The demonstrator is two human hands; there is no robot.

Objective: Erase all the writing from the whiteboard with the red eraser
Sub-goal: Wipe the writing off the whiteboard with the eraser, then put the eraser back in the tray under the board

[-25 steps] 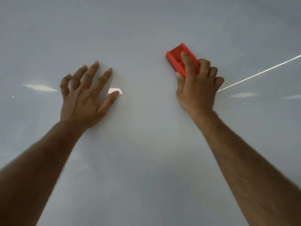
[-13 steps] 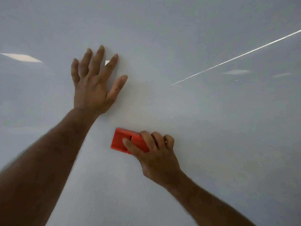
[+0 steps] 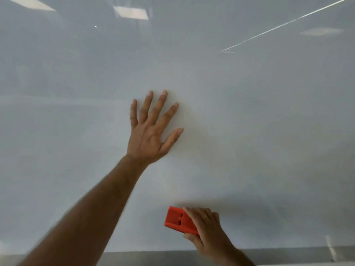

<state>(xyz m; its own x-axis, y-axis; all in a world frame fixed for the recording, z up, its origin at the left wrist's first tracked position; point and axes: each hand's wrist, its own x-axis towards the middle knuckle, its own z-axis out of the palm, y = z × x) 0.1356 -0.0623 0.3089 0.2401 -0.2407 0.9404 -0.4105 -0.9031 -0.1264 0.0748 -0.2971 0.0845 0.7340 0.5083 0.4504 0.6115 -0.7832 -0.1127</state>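
Note:
The whiteboard [image 3: 249,116] fills almost the whole head view, and I see no writing on its pale surface. My right hand [image 3: 206,232] is shut on the red eraser [image 3: 177,219] and presses it against the board low down, just above the bottom edge. My left hand [image 3: 151,129] lies flat on the board at the centre, fingers spread and holding nothing, well above the eraser.
A grey ledge or frame [image 3: 172,255] runs along the board's bottom edge. Ceiling lights reflect on the glossy surface at the top left [image 3: 130,12], and a thin bright line [image 3: 288,22] crosses the upper right.
My right hand has carried the eraser from the upper middle of the board down to near its bottom edge. The view has shifted downward, so the left hand sits nearer the centre.

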